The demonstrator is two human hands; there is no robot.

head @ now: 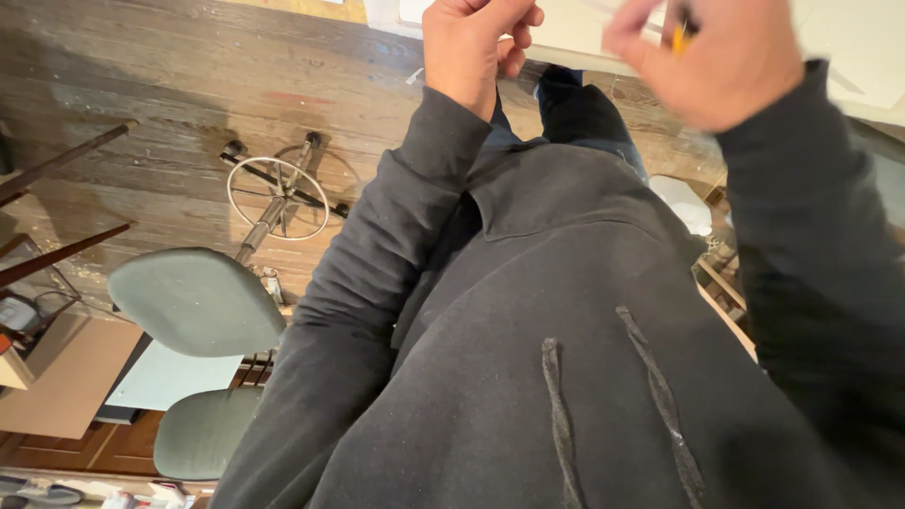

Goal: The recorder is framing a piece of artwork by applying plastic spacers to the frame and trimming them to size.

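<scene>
Though blurred, pencil (679, 38) between right fingers (650, 47)

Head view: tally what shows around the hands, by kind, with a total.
Hands: 2, left hand and right hand
Yellow pencil-like thing in the right hand: 1
Green stool: 1
Hoodie drawstrings: 2
Total: 6
</scene>
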